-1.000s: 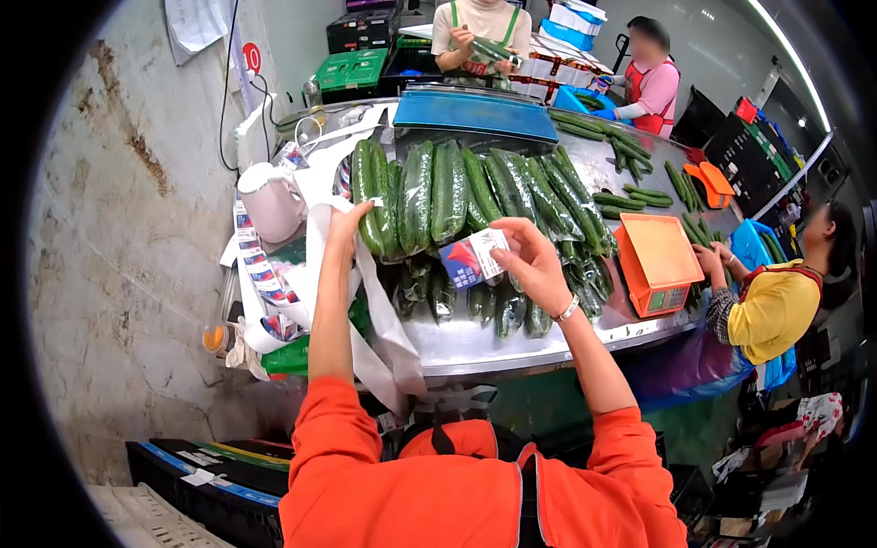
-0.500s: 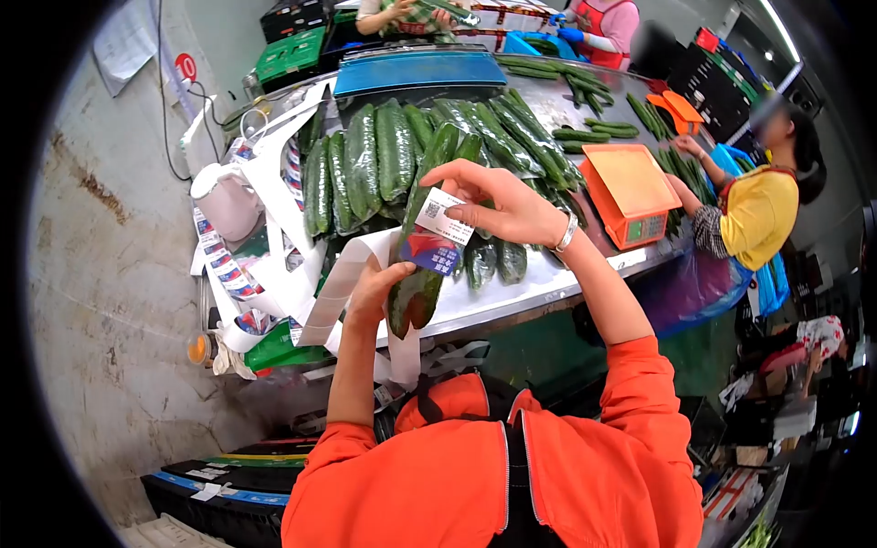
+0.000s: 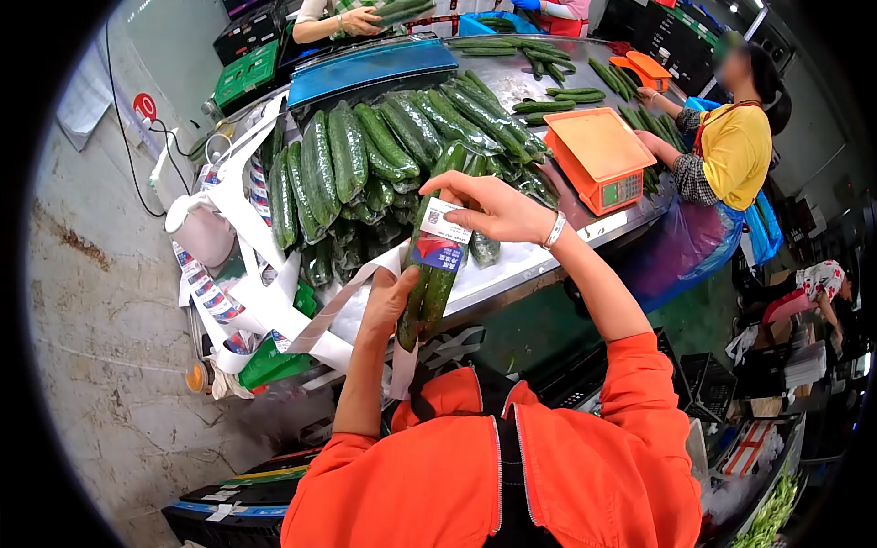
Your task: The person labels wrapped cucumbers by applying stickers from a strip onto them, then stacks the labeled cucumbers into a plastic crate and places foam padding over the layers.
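The labelled cucumber pack (image 3: 426, 303) is at the middle of the view, in front of the near edge of the table (image 3: 512, 279), tilted with its top end toward one o'clock and its lower end toward seven. The left hand (image 3: 391, 300) is closed on its lower half from eight o'clock, the thumb on the near face and the fingers hidden behind. The right hand (image 3: 493, 208) reaches in from two o'clock, thumb and fingers at the upper part of the label (image 3: 440, 243); whether they pinch it or only rest on it, I cannot tell. The pack looks moderately heavy for its slim shape and fairly stiff along its length, though the cucumbers could snap or bruise if bent or squeezed hard. The glossy film probably makes it slippery, so a wrap around the middle seems the safest hold, with lighter fingers at the ends. The label looks thin and easily creased, best handled by its edges. A white paper strip (image 3: 352, 290) runs close beside the left hand at nine o'clock, the wrapped cucumber pile (image 3: 347, 151) is at eleven, and the orange scale (image 3: 598, 146) at two.
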`<control>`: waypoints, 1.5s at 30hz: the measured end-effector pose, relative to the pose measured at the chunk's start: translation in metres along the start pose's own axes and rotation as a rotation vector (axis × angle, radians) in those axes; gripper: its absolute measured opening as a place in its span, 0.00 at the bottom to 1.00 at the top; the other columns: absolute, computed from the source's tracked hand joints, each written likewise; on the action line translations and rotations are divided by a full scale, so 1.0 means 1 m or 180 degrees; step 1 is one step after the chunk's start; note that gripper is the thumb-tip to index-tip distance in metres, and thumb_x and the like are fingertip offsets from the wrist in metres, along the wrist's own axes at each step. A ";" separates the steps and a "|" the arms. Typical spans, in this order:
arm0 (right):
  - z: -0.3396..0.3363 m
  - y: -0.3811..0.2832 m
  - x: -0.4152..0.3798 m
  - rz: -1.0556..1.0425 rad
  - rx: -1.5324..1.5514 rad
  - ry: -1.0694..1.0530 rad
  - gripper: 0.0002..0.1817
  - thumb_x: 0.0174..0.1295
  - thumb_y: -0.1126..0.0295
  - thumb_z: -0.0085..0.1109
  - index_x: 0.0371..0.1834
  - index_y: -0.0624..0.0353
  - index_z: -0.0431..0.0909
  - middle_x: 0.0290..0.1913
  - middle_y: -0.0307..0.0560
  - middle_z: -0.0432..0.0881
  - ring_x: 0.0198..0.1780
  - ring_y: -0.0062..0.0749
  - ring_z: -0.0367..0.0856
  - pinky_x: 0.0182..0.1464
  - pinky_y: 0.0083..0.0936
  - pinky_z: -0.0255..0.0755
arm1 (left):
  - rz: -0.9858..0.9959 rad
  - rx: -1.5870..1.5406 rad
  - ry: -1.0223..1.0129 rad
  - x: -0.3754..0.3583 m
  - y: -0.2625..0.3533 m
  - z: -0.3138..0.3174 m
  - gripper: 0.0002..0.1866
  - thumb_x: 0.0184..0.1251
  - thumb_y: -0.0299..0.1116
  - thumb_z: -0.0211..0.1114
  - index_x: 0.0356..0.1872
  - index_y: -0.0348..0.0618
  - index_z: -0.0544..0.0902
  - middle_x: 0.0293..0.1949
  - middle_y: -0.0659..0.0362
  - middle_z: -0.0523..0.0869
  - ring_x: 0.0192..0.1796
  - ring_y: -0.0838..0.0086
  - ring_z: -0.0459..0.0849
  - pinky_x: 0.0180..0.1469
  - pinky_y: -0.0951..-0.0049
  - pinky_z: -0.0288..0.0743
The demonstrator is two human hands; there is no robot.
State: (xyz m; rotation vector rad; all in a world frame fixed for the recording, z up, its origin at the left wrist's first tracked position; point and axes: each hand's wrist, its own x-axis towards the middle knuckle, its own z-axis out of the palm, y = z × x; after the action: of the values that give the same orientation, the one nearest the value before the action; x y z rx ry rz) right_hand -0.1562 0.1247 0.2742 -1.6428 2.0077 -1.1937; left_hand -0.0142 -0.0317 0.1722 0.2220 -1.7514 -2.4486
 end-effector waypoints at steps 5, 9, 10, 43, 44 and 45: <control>0.004 0.002 -0.006 0.0011 -0.0032 0.0044 0.19 0.55 0.75 0.52 0.52 0.58 0.65 0.26 0.41 0.66 0.27 0.31 0.68 0.31 0.25 0.62 | -0.0113 0.0082 0.0224 -0.005 0.005 0.011 0.28 0.58 0.40 0.63 0.57 0.36 0.68 0.48 0.58 0.77 0.46 0.76 0.76 0.48 0.77 0.70; 0.006 0.001 -0.008 -0.0045 -0.0452 0.0104 0.19 0.53 0.75 0.52 0.50 0.59 0.65 0.26 0.46 0.70 0.30 0.42 0.72 0.33 0.31 0.66 | -0.0219 0.0151 0.0241 -0.007 0.007 0.016 0.24 0.60 0.37 0.61 0.55 0.37 0.69 0.45 0.59 0.78 0.44 0.78 0.77 0.46 0.78 0.71; 0.009 0.003 -0.009 -0.0047 -0.0452 0.0115 0.19 0.53 0.75 0.52 0.50 0.59 0.65 0.26 0.46 0.70 0.30 0.42 0.72 0.33 0.31 0.66 | -0.0231 0.0181 0.0293 -0.007 0.008 0.018 0.23 0.61 0.37 0.60 0.55 0.37 0.70 0.44 0.59 0.79 0.43 0.78 0.77 0.45 0.78 0.71; 0.286 0.107 -0.439 0.2143 0.2727 0.8417 0.14 0.61 0.64 0.53 0.44 0.61 0.71 0.39 0.41 0.78 0.38 0.23 0.76 0.42 0.21 0.70 | -0.1825 0.1209 -0.0320 -0.090 -0.134 0.040 0.25 0.69 0.48 0.42 0.61 0.43 0.63 0.55 0.51 0.69 0.55 0.60 0.68 0.59 0.59 0.61; 0.308 0.112 -0.473 0.2246 0.2416 0.8972 0.14 0.61 0.64 0.54 0.44 0.62 0.71 0.40 0.42 0.78 0.38 0.23 0.76 0.43 0.22 0.70 | -0.1983 0.1322 -0.0305 -0.095 -0.138 0.033 0.25 0.69 0.47 0.42 0.60 0.43 0.63 0.55 0.51 0.69 0.54 0.60 0.68 0.59 0.60 0.61; 0.328 0.114 -0.506 0.2350 0.2047 0.9497 0.14 0.60 0.65 0.54 0.44 0.63 0.70 0.41 0.43 0.78 0.38 0.24 0.75 0.43 0.22 0.69 | -0.2138 0.1415 -0.0282 -0.102 -0.147 0.032 0.24 0.69 0.47 0.42 0.60 0.44 0.63 0.55 0.52 0.68 0.54 0.61 0.68 0.58 0.60 0.61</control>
State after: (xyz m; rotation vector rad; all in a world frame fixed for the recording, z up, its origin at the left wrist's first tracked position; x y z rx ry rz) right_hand 0.1439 0.4504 -0.1501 -1.4495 -0.4583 1.6100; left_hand 0.0774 0.0642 0.0483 0.8845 -2.5812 -2.4161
